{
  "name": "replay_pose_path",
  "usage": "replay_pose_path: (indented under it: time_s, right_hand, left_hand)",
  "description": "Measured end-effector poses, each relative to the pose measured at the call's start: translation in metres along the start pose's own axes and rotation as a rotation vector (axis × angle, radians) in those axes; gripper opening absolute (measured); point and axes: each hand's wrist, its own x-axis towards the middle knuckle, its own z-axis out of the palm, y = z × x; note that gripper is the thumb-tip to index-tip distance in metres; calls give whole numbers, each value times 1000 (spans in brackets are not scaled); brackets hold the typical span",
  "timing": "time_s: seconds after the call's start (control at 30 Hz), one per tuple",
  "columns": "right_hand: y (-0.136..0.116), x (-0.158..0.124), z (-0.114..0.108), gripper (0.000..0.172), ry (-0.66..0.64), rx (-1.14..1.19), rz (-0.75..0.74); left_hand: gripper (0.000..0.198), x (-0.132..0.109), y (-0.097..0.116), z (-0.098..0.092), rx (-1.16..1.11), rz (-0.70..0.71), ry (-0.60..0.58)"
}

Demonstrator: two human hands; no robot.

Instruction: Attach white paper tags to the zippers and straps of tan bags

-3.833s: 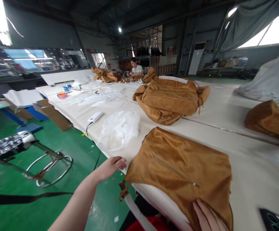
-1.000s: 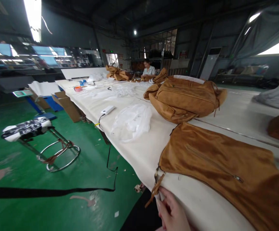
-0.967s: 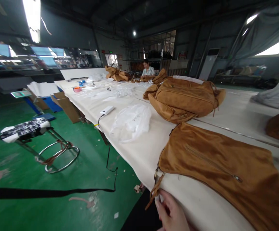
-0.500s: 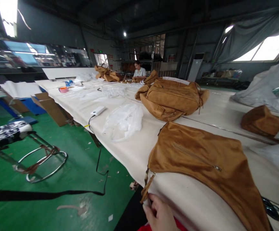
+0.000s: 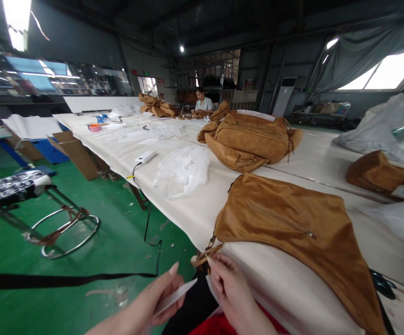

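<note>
A brown suede-like bag (image 5: 288, 209) lies flat on the table, with a slanted zipper on its upper face. At its near left corner hangs a thin brown strap (image 5: 205, 255) on a metal ring. My right hand (image 5: 228, 281) is closed, thumb and fingertips pinching the strap end beside the table edge. Lower left, my left hand (image 5: 162, 300) is closed around a flat white strip (image 5: 177, 295), perhaps paper or plastic. A white piece also shows under my right hand; whether it is held I cannot tell.
Beyond the bag are a stuffed brown bag (image 5: 254, 139), a crumpled clear plastic bag (image 5: 182, 171) and a white power bank (image 5: 146, 157) with a black cable. Dark-handled scissors (image 5: 383, 283) lie at right. A stool (image 5: 62, 228) stands left; a person (image 5: 202, 103) sits at the far end.
My left hand has come into view holding the white strip. My right hand has moved up a little, and the strap end now points left instead of hanging down.
</note>
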Motion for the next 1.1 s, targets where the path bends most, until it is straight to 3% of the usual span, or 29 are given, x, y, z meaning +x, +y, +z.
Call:
replay_pose_path:
  time_s: [0.1, 0.17, 0.33, 0.5, 0.6, 0.73, 0.9, 1.0, 1.1]
  right_hand:
    - [-3, -8, -1, 35, -47, 5, 65]
    - [1, -9, -6, 35, 4, -1, 94]
    - [23, 4, -18, 49, 284, -23, 29]
    - [29, 32, 1, 43, 279, 144, -71]
    - [32, 41, 17, 42, 279, 197, -32]
    - [44, 38, 18, 44, 189, -40, -59]
    - [52, 34, 2, 46, 112, -412, -24]
    - [49, 35, 1, 38, 50, -463, -27]
    - [42, 34, 1, 40, -66, -462, 19]
  left_hand:
    - [61, 19, 1, 22, -102, 46, 31]
    - [53, 23, 3, 26, -139, 125, 58]
    - [51, 21, -2, 11, -77, 189, 103]
    - [45, 24, -10, -2, 159, 263, 223]
    - [36, 24, 1, -3, 366, 420, 280]
    - [28, 31, 30, -4, 567, 609, 88]
    - [33, 76, 51, -7, 669, 570, -231]
    - [37, 99, 51, -2, 630, 533, -279]
    - [33, 100, 47, 4, 589, 578, -236]
